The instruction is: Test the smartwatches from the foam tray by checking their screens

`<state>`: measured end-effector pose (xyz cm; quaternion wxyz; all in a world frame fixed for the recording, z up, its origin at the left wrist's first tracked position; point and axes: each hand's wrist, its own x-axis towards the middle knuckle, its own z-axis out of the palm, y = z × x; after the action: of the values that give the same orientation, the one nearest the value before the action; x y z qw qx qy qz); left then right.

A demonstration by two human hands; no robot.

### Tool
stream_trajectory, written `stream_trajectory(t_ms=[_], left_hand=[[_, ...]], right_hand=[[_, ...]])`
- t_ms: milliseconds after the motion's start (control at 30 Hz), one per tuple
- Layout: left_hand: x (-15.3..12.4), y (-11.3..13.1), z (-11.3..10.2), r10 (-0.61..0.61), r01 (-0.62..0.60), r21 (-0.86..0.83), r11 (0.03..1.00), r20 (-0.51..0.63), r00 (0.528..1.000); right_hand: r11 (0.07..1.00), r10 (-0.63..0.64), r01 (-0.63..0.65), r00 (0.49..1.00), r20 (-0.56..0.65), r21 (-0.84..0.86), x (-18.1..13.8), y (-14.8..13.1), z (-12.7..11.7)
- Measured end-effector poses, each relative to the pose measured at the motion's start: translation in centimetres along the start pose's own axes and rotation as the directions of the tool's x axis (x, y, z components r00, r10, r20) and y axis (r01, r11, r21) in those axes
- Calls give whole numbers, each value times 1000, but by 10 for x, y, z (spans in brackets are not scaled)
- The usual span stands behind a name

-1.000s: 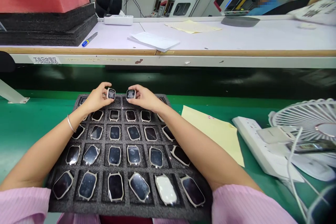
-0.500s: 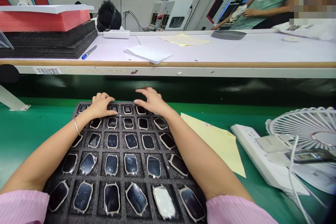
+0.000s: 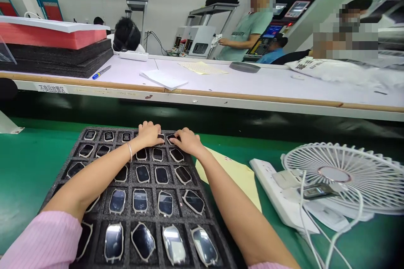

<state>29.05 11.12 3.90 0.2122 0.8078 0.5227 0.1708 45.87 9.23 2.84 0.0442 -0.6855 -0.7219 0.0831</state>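
A dark grey foam tray (image 3: pixel 78 143) stands on the green bench, with watch bodies without straps lying in its square compartments. My left hand (image 3: pixel 149 134) is at the back row, its thumb and forefinger closed around a watch (image 3: pixel 160 138) in its compartment. At the back right corner, my right hand (image 3: pixel 187 140) pinches another watch (image 3: pixel 172 138), also in its compartment. White text glows on several back-row watches, such as the corner watch (image 3: pixel 90 135); most other screens are dark. One front-row watch (image 3: pixel 174 243) looks pale and shiny. My left forearm covers part of the tray.
Yellow paper (image 3: pixel 233 172) lies right of the tray. Beyond it are a white power strip (image 3: pixel 277 197), cables and a white fan (image 3: pixel 334 174). A raised shelf (image 3: pixel 214 88) behind holds foam sheets (image 3: pixel 53 56), papers and a pen (image 3: pixel 101 72). Other people are in the background.
Both hands have moved right along the back row relative to the tray. My right fingers, spread before, have closed on the corner watch. The camera view has turned right and tilted.
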Motion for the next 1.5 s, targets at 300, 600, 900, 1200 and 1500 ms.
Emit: stream_trajectory(t_ms=[300, 600, 900, 1200, 1500], left_hand=[[-34, -24, -78, -94, 71, -622, 779, -4, 996], [-100, -73, -83, -291, 199, -785, 587, 25, 957], [-114, -71, -75, -273, 217, -783, 582, 64, 960], [-112, -63, -59, -257, 68, -701, 710, -169, 952], [-131, -62, -48, -98, -44, -385, 922, -341, 935]], right_hand=[[883, -10, 17, 1000, -18, 470, 4, -23, -4], [250, -266, -63, 955, 131, 966, -17, -95, -2], [-79, -418, -220, 893, 168, 972, -33, -94, 25], [-178, -382, -217, 914, 135, 960, -28, -86, 22], [-214, -482, -211, 872, 85, 954, -46, -93, 25]])
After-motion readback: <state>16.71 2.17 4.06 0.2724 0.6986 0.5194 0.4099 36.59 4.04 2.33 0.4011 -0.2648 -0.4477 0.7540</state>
